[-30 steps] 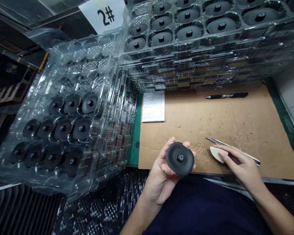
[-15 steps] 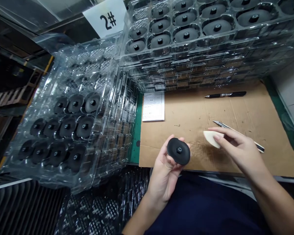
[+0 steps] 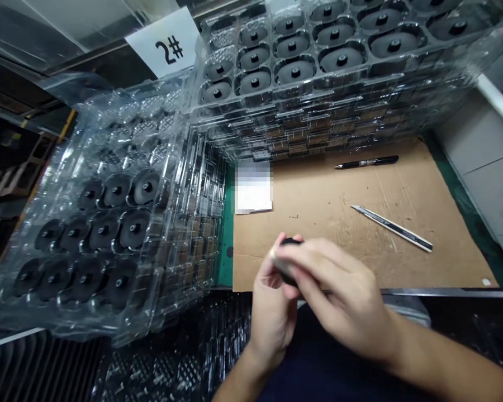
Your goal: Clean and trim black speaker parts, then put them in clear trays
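Note:
My left hand [image 3: 271, 321] is closed around a black oval disc [image 3: 285, 272], held up over the front edge of the cardboard. In the earlier view the disc shows a short hollow stem at its centre; now my fingers cover much of it. My right hand [image 3: 346, 293] grips a white wedge-shaped pad [image 3: 274, 253] against the disc. Only a sliver of the pad shows, and the fingers are slightly blurred. A craft knife [image 3: 392, 227] lies on the cardboard sheet [image 3: 310, 190] beyond my right hand.
Clear plastic trays of similar black discs are stacked at the left [image 3: 159, 268] and along the back [image 3: 310, 106]. A black pen [image 3: 366, 162] and a white paper slip [image 3: 254, 192] lie on the cardboard. A "2#" sign [image 3: 165, 44] stands behind.
My right hand has moved left with the white pad, from above the cardboard onto the disc. My left hand still holds the disc, now turned more edge-on. The view has shifted slightly.

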Demonstrator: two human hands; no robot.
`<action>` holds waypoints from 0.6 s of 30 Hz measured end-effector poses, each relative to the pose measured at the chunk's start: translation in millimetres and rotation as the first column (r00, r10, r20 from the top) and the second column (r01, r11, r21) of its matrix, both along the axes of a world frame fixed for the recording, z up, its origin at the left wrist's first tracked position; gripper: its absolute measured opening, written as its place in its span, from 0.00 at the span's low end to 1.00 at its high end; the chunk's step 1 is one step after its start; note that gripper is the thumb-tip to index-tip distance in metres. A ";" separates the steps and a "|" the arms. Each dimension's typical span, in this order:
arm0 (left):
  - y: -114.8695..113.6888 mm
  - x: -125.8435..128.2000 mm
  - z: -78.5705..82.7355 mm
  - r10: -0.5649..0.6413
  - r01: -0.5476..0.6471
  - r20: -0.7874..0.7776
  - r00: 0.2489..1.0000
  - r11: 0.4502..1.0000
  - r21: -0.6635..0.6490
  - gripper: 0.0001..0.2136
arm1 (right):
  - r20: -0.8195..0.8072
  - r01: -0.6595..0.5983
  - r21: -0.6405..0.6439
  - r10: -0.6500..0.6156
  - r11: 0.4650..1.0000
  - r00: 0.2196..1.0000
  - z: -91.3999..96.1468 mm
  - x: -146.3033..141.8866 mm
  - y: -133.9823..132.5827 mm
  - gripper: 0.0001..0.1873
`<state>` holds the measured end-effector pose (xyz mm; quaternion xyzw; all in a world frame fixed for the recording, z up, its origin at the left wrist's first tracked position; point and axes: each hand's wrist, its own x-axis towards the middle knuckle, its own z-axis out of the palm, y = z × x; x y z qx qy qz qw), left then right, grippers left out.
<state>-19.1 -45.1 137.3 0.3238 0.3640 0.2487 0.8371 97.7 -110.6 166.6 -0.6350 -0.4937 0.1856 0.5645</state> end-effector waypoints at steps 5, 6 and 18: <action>0.1 0.0 3.1 0.008 -0.008 0.010 1.000 1.000 0.014 0.27 | -0.075 -0.159 -0.149 0.149 0.976 0.986 7.1 4.1 -1.2 0.11; -0.3 0.6 4.1 -0.009 0.009 0.027 1.000 1.000 0.016 0.28 | -0.030 -0.089 -0.105 0.086 0.990 0.996 8.0 4.6 0.5 0.12; 0.6 0.1 3.3 -0.036 0.040 0.046 0.998 0.995 -0.095 0.29 | 0.262 -0.033 -0.180 0.080 0.983 0.962 2.5 20.9 -16.7 0.14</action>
